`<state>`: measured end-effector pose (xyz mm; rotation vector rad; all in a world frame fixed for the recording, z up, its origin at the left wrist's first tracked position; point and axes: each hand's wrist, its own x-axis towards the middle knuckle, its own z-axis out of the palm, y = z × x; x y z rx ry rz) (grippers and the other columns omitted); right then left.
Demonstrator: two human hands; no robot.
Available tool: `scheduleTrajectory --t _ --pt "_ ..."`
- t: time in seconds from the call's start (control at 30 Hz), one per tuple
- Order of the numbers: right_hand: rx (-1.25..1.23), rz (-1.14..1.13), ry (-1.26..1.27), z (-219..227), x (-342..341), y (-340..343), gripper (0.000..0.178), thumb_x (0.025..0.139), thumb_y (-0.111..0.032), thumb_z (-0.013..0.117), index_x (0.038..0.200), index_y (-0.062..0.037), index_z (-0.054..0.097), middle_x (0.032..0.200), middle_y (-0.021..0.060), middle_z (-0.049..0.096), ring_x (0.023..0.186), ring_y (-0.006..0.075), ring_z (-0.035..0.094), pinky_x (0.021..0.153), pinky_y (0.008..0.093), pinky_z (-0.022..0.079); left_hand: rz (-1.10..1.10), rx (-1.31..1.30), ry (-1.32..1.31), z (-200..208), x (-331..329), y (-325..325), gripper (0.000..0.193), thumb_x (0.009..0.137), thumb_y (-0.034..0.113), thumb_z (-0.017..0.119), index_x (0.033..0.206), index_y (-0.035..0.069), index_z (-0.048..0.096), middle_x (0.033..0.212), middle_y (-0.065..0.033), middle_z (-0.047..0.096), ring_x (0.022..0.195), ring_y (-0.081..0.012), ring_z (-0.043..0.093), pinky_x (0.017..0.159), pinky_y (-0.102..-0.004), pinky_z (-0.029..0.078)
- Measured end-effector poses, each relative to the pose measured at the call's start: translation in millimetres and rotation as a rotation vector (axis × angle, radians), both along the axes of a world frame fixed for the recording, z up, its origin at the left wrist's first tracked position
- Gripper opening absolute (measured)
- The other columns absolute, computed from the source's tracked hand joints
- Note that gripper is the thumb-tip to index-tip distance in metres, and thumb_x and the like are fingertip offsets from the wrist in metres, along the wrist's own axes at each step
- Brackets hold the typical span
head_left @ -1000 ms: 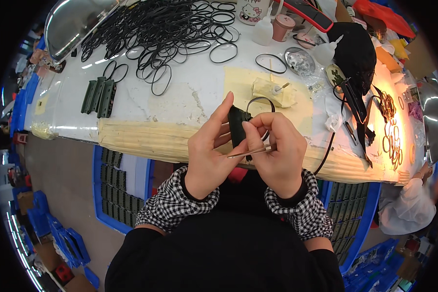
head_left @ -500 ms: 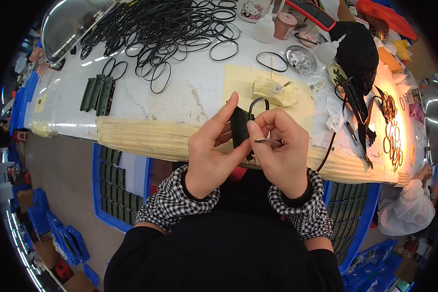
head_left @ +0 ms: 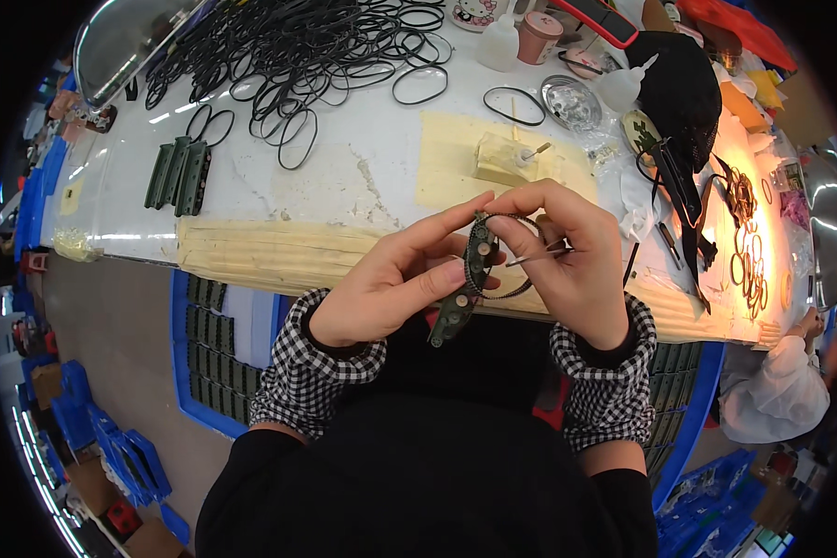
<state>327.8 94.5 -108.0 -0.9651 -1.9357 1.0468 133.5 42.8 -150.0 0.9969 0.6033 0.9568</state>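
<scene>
My left hand (head_left: 395, 279) is closed on a dark green toy tank hull (head_left: 455, 312), held tilted over the table's near edge, its round wheels showing. A black toothed rubber track (head_left: 511, 292) loops around part of the hull and stands out to the right. My right hand (head_left: 572, 256) pinches this track near the hull's upper end. A thin metal tool (head_left: 538, 256), perhaps tweezers, also sits in the right fingers; its exact kind is partly hidden. Several similar green hulls (head_left: 179, 177) lie together on the table at the left.
A heap of black rubber tracks (head_left: 279, 56) covers the far table. Beyond my hands stands a tape-wrapped block (head_left: 504, 160); bottles and a metal dish (head_left: 570, 100) are right of it. Blue trays (head_left: 181, 372) with green hulls sit below the edge. Another person (head_left: 777, 391) is at far right.
The hull has turned so its wheeled side shows, and it sits lower. The track now makes a wide loop beside it. My right hand has shifted slightly right, my left slightly left.
</scene>
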Motion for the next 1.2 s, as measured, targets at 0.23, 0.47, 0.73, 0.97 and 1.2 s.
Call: scheduleTrajectory --t 0.23,0.47,0.73,0.97,1.2 --pt "0.17 0.05 0.042 -10.5 3.7 2.0 0.009 0.082 0.001 0.065 0.091 -0.0013 0.065 0.078 0.0069 0.063 0.069 0.0185 0.061 0.06 0.0278 0.048 -0.07 -0.101 -0.114 1.5 -2.8 -2.0 0.053 0.1 0.01 0.045 0.148 0.0 0.024 0.121 -0.0188 0.058 0.109 -0.0215 0.06 0.089 -0.0333 0.052" --pt "0.12 0.045 0.04 -19.8 6.8 -0.1 0.014 0.08 0.001 0.067 0.094 -0.002 0.065 0.08 0.0074 0.062 0.071 0.0217 0.06 0.065 0.0292 0.048 -0.042 -0.067 -0.06 -5.0 -1.7 -1.6 0.054 0.099 0.01 0.048 0.148 0.003 0.027 0.121 -0.0168 0.059 0.103 -0.0173 0.061 0.085 -0.0288 0.052" --pt "0.339 -0.214 -0.059 -11.9 -5.8 -24.4 0.019 0.077 -0.009 0.074 0.088 -0.003 0.06 0.08 0.0067 0.06 0.067 0.0219 0.061 0.058 0.0302 0.049 0.347 0.112 0.196 -2.5 19.9 -2.0 0.062 0.091 0.003 0.061 0.146 0.007 0.034 0.113 -0.0104 0.059 0.105 -0.0162 0.06 0.083 -0.0281 0.054" --pt "0.31 -0.229 -0.048 -29.3 -22.9 -27.6 0.012 0.082 -0.007 0.065 0.081 -0.0059 0.053 0.073 0.0066 0.053 0.054 0.0248 0.056 0.047 0.0325 0.043 0.428 0.241 0.358 -2.8 24.0 -7.8 0.068 0.084 0.0 0.067 0.144 0.007 0.037 0.118 -0.0124 0.058 0.109 -0.0199 0.06 0.089 -0.0335 0.054" --pt "0.358 -0.216 -0.211 -20.8 -26.1 -34.6 0.009 0.079 -0.002 0.061 0.079 -0.003 0.052 0.069 0.0091 0.048 0.052 0.0261 0.051 0.047 0.0332 0.04 0.455 0.222 0.34 -8.4 24.5 -11.8 0.067 0.084 0.001 0.069 0.144 0.007 0.039 0.118 -0.0109 0.059 0.109 -0.019 0.06 0.091 -0.0326 0.052"
